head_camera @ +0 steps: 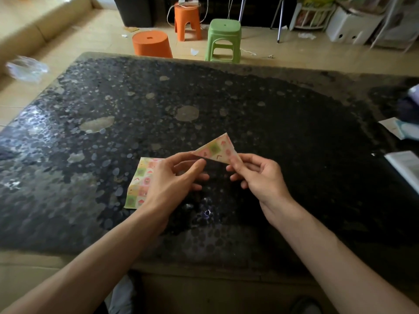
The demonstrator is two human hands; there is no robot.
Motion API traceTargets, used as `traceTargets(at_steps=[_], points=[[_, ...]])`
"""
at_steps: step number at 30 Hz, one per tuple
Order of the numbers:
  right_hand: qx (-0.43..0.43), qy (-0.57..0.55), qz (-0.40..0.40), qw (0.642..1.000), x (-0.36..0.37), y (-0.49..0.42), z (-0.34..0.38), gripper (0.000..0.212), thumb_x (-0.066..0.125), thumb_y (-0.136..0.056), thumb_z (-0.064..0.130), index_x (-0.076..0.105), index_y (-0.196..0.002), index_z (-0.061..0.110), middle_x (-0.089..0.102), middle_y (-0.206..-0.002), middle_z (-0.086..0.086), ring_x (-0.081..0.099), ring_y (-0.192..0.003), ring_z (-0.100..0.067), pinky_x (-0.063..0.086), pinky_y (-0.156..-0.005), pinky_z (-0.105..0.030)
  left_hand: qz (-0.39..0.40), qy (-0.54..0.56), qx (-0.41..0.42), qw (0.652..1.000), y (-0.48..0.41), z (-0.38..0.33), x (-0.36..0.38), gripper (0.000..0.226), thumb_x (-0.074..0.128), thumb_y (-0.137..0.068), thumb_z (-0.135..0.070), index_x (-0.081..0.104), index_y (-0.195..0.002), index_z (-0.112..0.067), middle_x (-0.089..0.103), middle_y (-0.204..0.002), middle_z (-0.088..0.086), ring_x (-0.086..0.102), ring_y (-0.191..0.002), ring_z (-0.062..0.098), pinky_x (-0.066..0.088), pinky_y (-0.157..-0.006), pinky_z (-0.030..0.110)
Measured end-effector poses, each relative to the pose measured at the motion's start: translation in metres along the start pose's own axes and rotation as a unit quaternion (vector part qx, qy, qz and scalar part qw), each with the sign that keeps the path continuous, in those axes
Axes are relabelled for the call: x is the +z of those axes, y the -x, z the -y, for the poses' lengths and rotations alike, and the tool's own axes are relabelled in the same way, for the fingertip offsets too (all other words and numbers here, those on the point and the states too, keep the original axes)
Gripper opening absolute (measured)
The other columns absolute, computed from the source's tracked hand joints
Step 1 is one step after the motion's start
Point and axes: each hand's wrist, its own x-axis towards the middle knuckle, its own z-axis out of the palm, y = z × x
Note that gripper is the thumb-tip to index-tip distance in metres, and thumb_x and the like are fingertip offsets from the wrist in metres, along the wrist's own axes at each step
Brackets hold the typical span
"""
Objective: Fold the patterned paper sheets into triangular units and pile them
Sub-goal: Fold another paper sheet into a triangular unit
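— Patterned paper sheets [138, 185]: where do they lie?
— Flat on the dark bench [283, 105], partly hidden by my left hand [167, 180].
— And the folded triangle [217, 150]?
— Lifted off the bench. My left fingers [182, 157] pinch one tip and my right hand [258, 177] pinches the opposite corner. I judge it feather-light, limp and easily creased, so corners and folded edges are the best holds.
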Motion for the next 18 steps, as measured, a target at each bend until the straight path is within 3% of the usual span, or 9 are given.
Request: traceTargets(at_steps=[3, 8, 13, 18], points=[[-0.036, 0.062, -0.036, 0.997, -0.005, -0.029, 0.004, 0.014, 0.074, -0.096, 0.023, 0.074, -0.109, 0.02, 0.079, -0.084, 0.001, 0.064, -0.061, -0.005, 0.053, -0.059, -0.016, -0.008, -0.019, 0.005, 1.0, -0.004, 0.002, -0.002, 0.019, 0.065, -0.1, -0.016, 0.07, -0.117, -0.021, 0.078, -0.103, -0.001, 0.077, -0.087, 0.015, 0.06, -0.067, 0.024], [-0.061, 0.18, -0.077, 0.979, -0.005, -0.072, 0.006, 0.02, 0.075, -0.094, 0.033, 0.071, -0.111, 0.023, 0.077, -0.078, 0.005, 0.066, -0.057, -0.008, 0.059, -0.065, -0.025, -0.004, -0.062, 0.035, 0.997, -0.008, 0.007, -0.007, 0.022, 0.06, -0.101, -0.008, 0.071, -0.114, -0.02, 0.078, -0.103, -0.003, 0.077, -0.086, 0.015, 0.059, -0.066, 0.022], [-0.104, 0.383, -0.15, 0.905, -0.001, -0.092, 0.002, 0.032, 0.077, -0.091, 0.044, 0.065, -0.116, 0.028, 0.075, -0.096, 0.005, 0.071, -0.09, -0.015, 0.056, -0.076, -0.034, -0.004, -0.072, 0.05, 0.996, -0.009, 0.009, -0.015, 0.017, 0.067, -0.098, -0.014, 0.072, -0.113, -0.022, 0.078, -0.102, -0.003, 0.077, -0.088, 0.016, 0.06, -0.073, 0.031], [-0.142, 0.371, -0.202, 0.895, 0.004, -0.078, -0.003, 0.034, 0.07, -0.096, 0.045, 0.06, -0.12, 0.024, 0.07, -0.094, 0.003, 0.069, -0.089, -0.016, 0.058, -0.08, -0.041, -0.018, -0.059, 0.058, 0.996, -0.01, 0.003, -0.028, 0.017, 0.07, -0.096, -0.015, 0.073, -0.112, -0.021, 0.078, -0.101, 0.001, 0.077, -0.088, 0.019, 0.058, -0.069, 0.026]])
